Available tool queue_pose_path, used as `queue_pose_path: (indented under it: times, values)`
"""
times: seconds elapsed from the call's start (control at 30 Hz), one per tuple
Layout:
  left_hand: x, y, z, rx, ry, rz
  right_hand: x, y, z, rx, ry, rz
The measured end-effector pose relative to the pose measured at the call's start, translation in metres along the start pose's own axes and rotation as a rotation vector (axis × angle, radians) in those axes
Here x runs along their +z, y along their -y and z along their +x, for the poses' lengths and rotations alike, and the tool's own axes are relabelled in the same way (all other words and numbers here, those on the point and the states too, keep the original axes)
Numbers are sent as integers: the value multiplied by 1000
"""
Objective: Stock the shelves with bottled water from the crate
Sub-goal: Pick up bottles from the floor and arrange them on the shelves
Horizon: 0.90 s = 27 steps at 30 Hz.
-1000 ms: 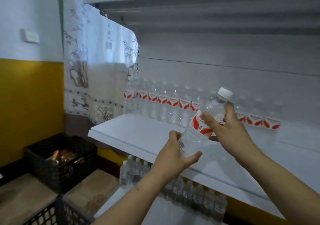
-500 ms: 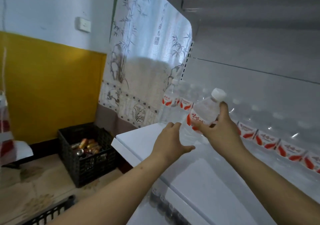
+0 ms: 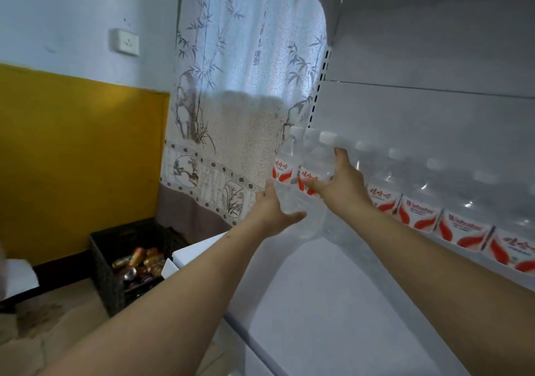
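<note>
Gripping a water bottle [image 3: 315,170] by its label, the right hand [image 3: 344,184] stands it on the shelf [image 3: 333,294] beside the row of bottles [image 3: 434,202]; the left hand [image 3: 275,210], fingers relaxed, touches its lower side.

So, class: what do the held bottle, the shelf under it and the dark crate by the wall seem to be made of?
Bottle: clear thin plastic, apparently; you see through it, it has a white cap and a red and white label. Shelf: smooth white board, probably painted metal, though laminate is possible. Crate: black open lattice, likely moulded plastic.
</note>
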<state>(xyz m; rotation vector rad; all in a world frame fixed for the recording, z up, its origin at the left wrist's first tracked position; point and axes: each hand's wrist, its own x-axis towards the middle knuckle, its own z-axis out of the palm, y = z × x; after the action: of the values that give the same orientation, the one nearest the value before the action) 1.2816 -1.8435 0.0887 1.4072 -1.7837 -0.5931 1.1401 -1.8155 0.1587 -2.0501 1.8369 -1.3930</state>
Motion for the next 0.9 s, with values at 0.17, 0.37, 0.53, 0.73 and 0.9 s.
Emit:
queue_pose_path:
  times: [0.17,0.37,0.53,0.73,0.9]
  values:
    - [15,11,8,51,-132,-47,19,-11,5,5,-77,-140]
    - [18,15,5,44,-202,-22,30,-19,-7,45,-83,-210]
    - [14,9,-2,18,-166,4,23,-21,-18,81,-31,-237]
    - [10,-32,-58,9,0,111,-35,-10,-47,196,-2,-212]
    - [8,-85,-132,129,73,151,-111,19,-88,118,44,-252]
